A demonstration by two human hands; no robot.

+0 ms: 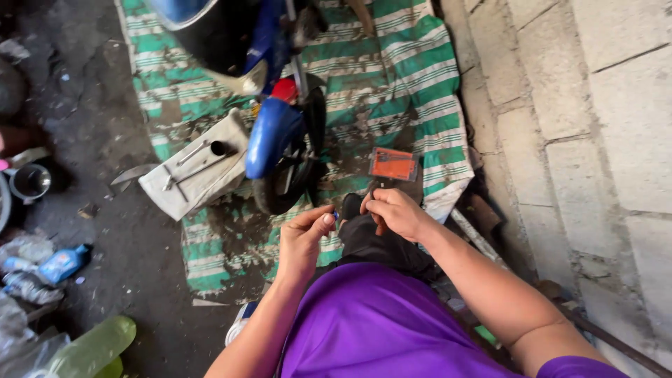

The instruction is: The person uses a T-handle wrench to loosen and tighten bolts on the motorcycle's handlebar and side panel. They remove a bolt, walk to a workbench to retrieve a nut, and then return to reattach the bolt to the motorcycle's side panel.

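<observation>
Both hands raised over lap: left hand [306, 236] pinching small blue piece [335, 215]; right hand [393, 212] curled, contents unclear.

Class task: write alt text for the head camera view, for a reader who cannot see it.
A person in a purple shirt pinches a small blue part with the left hand, right hand close beside it. Beyond stands a blue scooter on a green striped mat.

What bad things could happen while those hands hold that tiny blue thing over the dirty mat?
The left hand only pinches the tiny blue piece at its fingertips, so it might slip and vanish on the grimy striped mat. The right hand grips a dark tool close to those fingers, so a slip could perhaps nick them. The loose wrenches nearby could be kicked.
</observation>
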